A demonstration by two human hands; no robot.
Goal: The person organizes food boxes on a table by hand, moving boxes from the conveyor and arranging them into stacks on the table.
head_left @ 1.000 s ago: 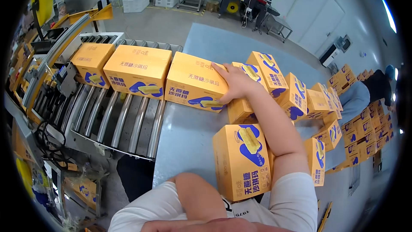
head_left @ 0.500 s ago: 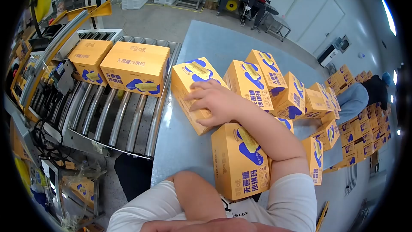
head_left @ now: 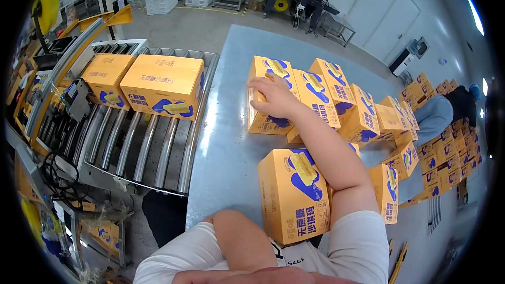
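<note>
My right hand (head_left: 274, 98) reaches across the grey metal table and holds a yellow carton (head_left: 258, 122), its fingers bent over the carton's left side. This carton stands beside another yellow carton (head_left: 318, 92) with blue print. Below my right forearm, a larger-looking carton (head_left: 292, 200) sits close to my body, its printed face toward me. My left arm (head_left: 244, 236) is bent across my front; the left hand is out of sight.
More cartons (head_left: 363, 113) stand on the right of the metal table (head_left: 221, 142). On the left, a roller conveyor (head_left: 150, 147) carries two closed cartons (head_left: 163, 81). A person (head_left: 447, 115) bends near stacked cartons (head_left: 452, 163) at far right. A machine (head_left: 297, 0) stands behind.
My right hand has moved the carton away from me and to the right. It was slanted near the conveyor side and now stands against the neighbouring carton.
</note>
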